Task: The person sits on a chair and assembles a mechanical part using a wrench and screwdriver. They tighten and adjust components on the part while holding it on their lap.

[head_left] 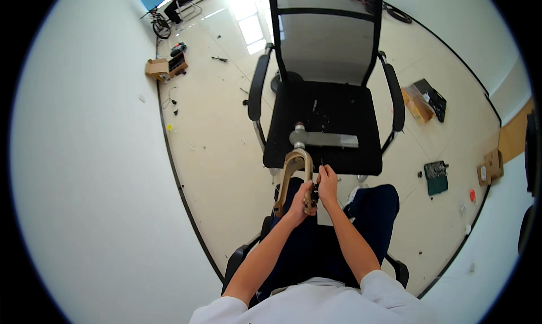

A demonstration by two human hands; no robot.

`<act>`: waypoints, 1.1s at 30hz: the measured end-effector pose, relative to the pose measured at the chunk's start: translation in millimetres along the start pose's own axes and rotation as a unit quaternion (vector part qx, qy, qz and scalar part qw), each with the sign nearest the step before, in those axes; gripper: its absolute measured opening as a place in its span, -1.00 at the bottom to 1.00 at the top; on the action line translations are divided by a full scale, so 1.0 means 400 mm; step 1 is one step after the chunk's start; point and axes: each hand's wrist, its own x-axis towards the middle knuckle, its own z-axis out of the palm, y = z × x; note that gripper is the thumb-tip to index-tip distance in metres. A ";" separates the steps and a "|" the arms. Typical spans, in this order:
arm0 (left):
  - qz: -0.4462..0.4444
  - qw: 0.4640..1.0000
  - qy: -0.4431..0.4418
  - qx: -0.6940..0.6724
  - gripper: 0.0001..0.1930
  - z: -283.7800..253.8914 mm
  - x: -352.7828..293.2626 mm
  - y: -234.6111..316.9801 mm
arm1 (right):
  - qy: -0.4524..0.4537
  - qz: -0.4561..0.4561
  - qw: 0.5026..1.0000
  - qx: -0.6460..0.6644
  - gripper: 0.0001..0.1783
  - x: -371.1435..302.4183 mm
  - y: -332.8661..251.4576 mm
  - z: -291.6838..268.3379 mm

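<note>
Over my lap lies a bronze U-shaped fork, which looks like a bicycle fork. Its far end runs into a grey tubular piece lying on the seat of a black office chair. My left hand is wrapped round the near end of the fork's right leg. Close beside it, my right hand is pinched shut, with a thin dark sliver showing above its fingertips; its kind is too small to tell. A small black part sits between both hands at the fork leg, partly hidden by fingers.
Small bits lie on the chair seat. On the right floor are an opened green tool case, a black case and a cardboard box. Another box stands by the left wall. Far off, a person sits near a bicycle.
</note>
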 end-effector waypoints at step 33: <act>-0.005 1.000 -0.015 -0.011 -0.55 -0.002 0.001 0.013 | 0.047 0.000 0.999 -0.006 -0.60 -0.007 -0.005 0.025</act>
